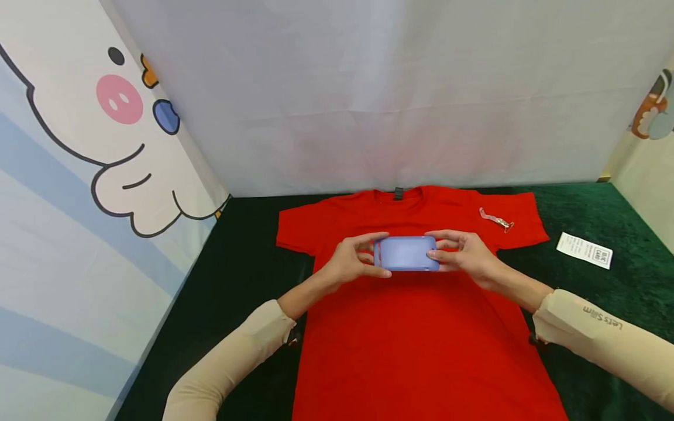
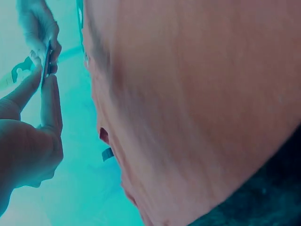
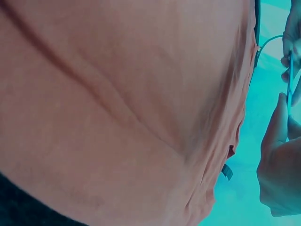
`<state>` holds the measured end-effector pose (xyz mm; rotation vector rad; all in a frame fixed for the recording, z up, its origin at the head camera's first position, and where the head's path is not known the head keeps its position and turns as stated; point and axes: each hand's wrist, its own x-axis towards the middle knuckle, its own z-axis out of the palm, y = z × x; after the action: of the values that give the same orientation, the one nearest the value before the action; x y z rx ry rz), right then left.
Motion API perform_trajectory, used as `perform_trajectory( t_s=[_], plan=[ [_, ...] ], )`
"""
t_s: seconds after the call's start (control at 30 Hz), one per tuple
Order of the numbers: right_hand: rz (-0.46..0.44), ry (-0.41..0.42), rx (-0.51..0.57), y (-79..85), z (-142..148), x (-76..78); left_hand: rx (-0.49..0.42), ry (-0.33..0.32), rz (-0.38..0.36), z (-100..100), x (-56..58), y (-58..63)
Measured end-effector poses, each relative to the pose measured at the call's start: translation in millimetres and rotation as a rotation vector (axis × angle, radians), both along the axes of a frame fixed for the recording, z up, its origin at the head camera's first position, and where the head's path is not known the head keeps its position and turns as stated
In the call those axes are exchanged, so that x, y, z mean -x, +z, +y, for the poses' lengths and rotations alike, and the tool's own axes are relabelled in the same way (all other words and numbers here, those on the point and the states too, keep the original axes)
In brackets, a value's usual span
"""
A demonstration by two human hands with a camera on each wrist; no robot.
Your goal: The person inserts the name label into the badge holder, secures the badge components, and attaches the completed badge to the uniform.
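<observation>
Both hands hold a flat, light-blue card holder (image 1: 406, 254) above a red T-shirt (image 1: 421, 345). My left hand (image 1: 348, 261) pinches its left end between thumb and fingers. At the opposite end, my right hand (image 1: 468, 255) grips it with the thumb on the face turned to me. The left wrist view has the card holder (image 2: 46, 66) edge-on, thin between the left hand (image 2: 28, 146) and the other hand's fingers. It also appears edge-on in the right wrist view, above the right hand (image 3: 282, 176).
A clear strap with a metal clip (image 1: 496, 220) lies on the shirt's right sleeve area. Farther right, a white printed card (image 1: 584, 250) rests on the dark green cloth (image 1: 590, 292). A pale curtain (image 1: 368, 105) stands behind; a cartoon-printed panel (image 1: 68, 234) is at left.
</observation>
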<state>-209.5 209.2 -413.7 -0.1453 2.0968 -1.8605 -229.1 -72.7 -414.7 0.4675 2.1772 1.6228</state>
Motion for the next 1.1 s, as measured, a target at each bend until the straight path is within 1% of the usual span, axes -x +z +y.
perform_trajectory(
  t_s=[0.07, 0.17, 0.3, 0.5, 0.6, 0.67, 0.77, 0.87, 0.93, 1.1],
  plan=[
    [-0.001, 0.005, -0.002, 0.6, 0.6, 1.3, 0.034, -0.024, 0.038, -0.4, 0.2, 0.1],
    [-0.002, 0.019, -0.008, 1.4, 1.4, 2.3, 0.051, -0.041, 0.064, 0.4, 0.7, -0.2],
    [0.006, 0.035, -0.024, 2.0, 1.0, 3.0, 0.056, -0.051, 0.056, 1.5, 0.9, -0.4],
    [0.002, 0.045, -0.020, 3.7, -1.6, 2.3, 0.024, -0.054, 0.021, 3.6, 1.3, -0.8],
    [0.006, 0.046, -0.024, 3.7, -2.4, 1.5, -0.001, -0.053, -0.022, 3.9, 1.2, -1.0],
    [0.013, 0.045, -0.031, 3.2, -3.4, 1.5, -0.024, -0.051, -0.073, 3.3, 2.1, -1.5],
    [0.020, 0.041, -0.041, 2.2, -4.1, 1.4, -0.084, -0.056, -0.158, 2.9, 3.6, -2.3],
    [0.018, 0.042, -0.039, 0.8, -4.7, 1.8, -0.132, -0.053, -0.216, 3.2, 4.8, -1.9],
    [0.018, 0.045, -0.035, -0.3, -5.1, 2.6, -0.141, -0.035, -0.236, 3.7, 5.0, -1.0],
    [0.019, 0.060, -0.026, -2.1, -6.5, 3.5, -0.128, 0.037, -0.260, 4.8, 4.2, 1.7]
  ],
)
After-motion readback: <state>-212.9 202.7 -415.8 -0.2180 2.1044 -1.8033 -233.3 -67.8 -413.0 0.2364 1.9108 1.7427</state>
